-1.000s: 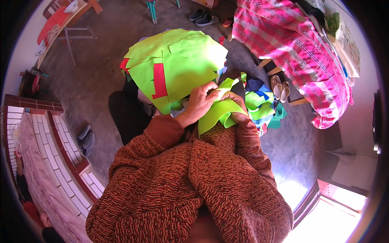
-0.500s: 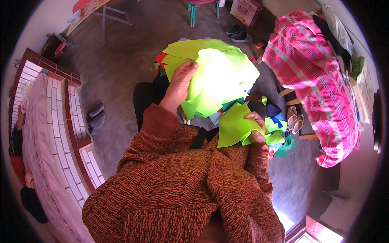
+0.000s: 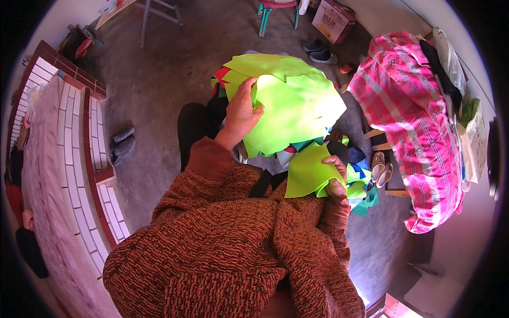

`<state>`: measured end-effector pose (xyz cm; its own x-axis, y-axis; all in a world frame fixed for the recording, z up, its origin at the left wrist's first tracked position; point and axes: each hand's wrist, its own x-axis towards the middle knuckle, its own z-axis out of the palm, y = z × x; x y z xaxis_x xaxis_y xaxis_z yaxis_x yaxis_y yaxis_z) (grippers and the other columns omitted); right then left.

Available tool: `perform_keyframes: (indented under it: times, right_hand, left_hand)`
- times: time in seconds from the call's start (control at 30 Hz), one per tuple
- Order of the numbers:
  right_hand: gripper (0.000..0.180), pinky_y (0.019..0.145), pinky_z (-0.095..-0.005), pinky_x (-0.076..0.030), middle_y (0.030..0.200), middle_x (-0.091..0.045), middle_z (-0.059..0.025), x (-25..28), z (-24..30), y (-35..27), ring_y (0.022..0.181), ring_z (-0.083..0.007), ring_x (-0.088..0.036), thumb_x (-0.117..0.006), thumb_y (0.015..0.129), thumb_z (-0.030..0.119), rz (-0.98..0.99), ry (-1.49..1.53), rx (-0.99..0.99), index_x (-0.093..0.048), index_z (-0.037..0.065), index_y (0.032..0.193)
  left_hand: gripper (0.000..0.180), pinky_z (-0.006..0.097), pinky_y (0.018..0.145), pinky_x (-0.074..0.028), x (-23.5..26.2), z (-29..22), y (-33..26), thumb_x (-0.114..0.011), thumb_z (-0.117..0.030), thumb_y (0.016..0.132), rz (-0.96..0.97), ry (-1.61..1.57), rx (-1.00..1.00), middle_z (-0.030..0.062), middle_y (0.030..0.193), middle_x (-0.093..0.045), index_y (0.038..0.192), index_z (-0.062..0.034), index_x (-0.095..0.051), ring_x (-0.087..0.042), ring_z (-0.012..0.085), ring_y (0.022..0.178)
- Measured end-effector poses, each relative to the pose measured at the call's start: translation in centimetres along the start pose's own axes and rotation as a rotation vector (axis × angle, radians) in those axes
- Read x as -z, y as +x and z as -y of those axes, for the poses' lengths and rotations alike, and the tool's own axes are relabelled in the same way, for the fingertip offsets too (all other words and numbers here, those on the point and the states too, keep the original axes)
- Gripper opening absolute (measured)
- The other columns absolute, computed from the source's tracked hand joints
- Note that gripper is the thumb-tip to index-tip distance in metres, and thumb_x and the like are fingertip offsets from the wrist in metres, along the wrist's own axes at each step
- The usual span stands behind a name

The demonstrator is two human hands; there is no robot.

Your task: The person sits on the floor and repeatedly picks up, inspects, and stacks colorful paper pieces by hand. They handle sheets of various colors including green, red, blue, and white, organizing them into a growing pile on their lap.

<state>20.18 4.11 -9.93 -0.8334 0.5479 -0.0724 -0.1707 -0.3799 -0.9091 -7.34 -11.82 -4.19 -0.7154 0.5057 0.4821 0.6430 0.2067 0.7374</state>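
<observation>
A heap of bright yellow-green cloth pieces [image 3: 294, 100] rests in front of me around my lap, with red, white and dark green pieces showing at its edges. My left hand [image 3: 241, 114] lies against the heap's left side, thumb and fingers spread apart and touching the topmost cloth. Lower and to the right, my right hand [image 3: 336, 180] is closed on a separate yellow-green cloth piece [image 3: 307, 172], pinched along its right edge. Part of this piece hangs over my lap. Some of the right fingers are hidden behind the cloth.
More blue, white and green cloth pieces [image 3: 360, 183] lie on the right, near light shoes [image 3: 380, 169]. A pink checked cloth [image 3: 405, 127] covers something at the right. Dark shoes [image 3: 123, 144] sit on the left floor. A stool [image 3: 277, 6] and carton [image 3: 333, 21] stand at the back.
My left thumb has moved away from the fingers, and the top cloth under that hand lies flatter. My right hand still holds its cloth piece. The view has shifted slightly.
</observation>
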Motion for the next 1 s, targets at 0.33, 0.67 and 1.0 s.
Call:
perform_keyframes:
  times: [0.33,0.67,1.0]
  right_hand:
    - [0.006,0.068,-0.0237,-0.050,0.088,-0.063,-0.0063,0.3,-0.1,0.2,0.074,-0.0119,-0.060,-0.056,0.089,0.007,0.013,0.004,-0.018,-0.057,0.003,0.094]
    - [0.006,0.069,-0.0240,-0.050,0.087,-0.063,-0.0067,0.2,0.1,0.1,0.075,-0.0121,-0.060,-0.055,0.090,0.008,0.006,0.013,0.008,-0.057,0.003,0.093]
    - [0.006,0.069,-0.0244,-0.050,0.088,-0.063,-0.0066,0.0,0.1,0.1,0.074,-0.0124,-0.060,-0.055,0.090,0.006,-0.012,-0.006,-0.001,-0.057,0.003,0.094]
  left_hand:
    - [0.044,0.031,0.074,-0.049,0.2,3.6,2.7,-0.057,0.008,0.080,-0.147,-0.099,0.075,0.0146,0.095,-0.066,0.119,-0.0095,-0.051,-0.065,0.0212,0.084]
    - [0.046,0.040,0.082,-0.047,1.9,2.8,4.0,-0.069,-0.003,0.073,-0.309,0.303,-0.113,0.0116,0.103,-0.063,0.116,-0.0102,-0.054,-0.058,0.0306,0.095]
    - [0.039,0.045,0.079,-0.041,1.1,5.7,2.4,-0.073,-0.024,0.073,-0.113,0.507,0.055,0.0134,0.099,-0.061,0.106,-0.0095,-0.058,-0.055,0.0338,0.095]
